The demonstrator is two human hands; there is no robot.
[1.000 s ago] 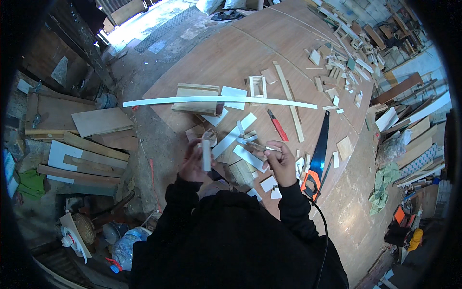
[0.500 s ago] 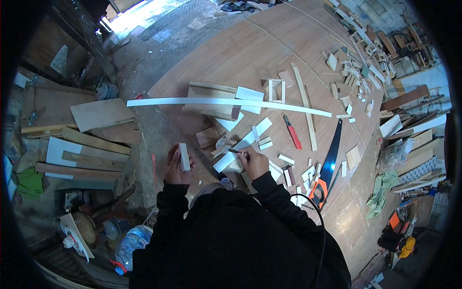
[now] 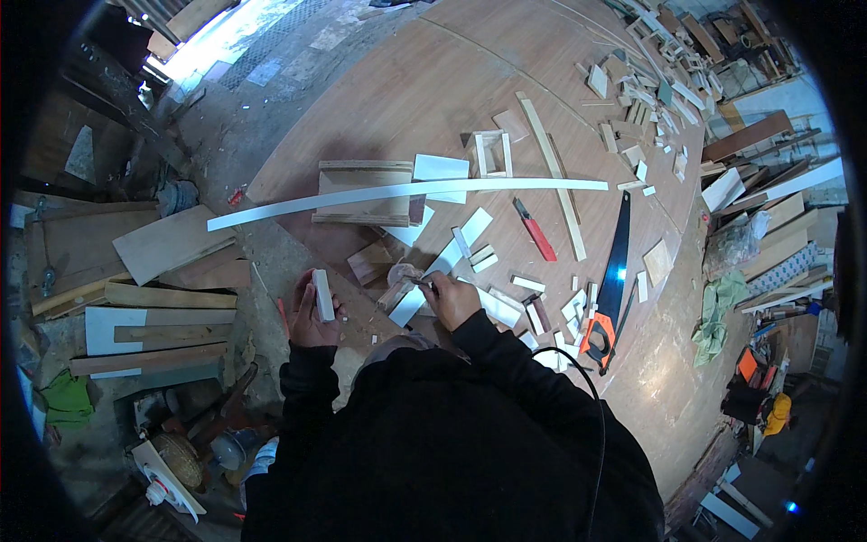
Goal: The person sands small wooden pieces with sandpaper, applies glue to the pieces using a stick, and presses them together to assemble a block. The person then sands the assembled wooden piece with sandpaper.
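My left hand (image 3: 312,318) holds a small wood block with a white face (image 3: 322,295) upright, fingers wrapped round its side. My right hand (image 3: 452,300) is closed in a pinch on a thin, dark stick-like tool (image 3: 421,282); its exact kind is too small to tell. The tool's end is close to a crumpled, pale translucent bag or cup (image 3: 405,273). Below and beside that hand are white-faced wood strips (image 3: 465,237) on the brown board. A long narrow white strip (image 3: 406,189) lies across an open wooden box (image 3: 361,167) beyond both hands.
A red-handled knife (image 3: 535,230) and a handsaw with an orange handle (image 3: 619,262) lie to the right among small offcuts. A small wooden frame (image 3: 492,154) stands further back. Stacked boards (image 3: 172,339) are on the left floor. A black cable (image 3: 591,388) runs beside my right arm.
The view has shifted, so most things appear further left. Both hands keep their holds, and the tool's end stays near the pale bag or cup.
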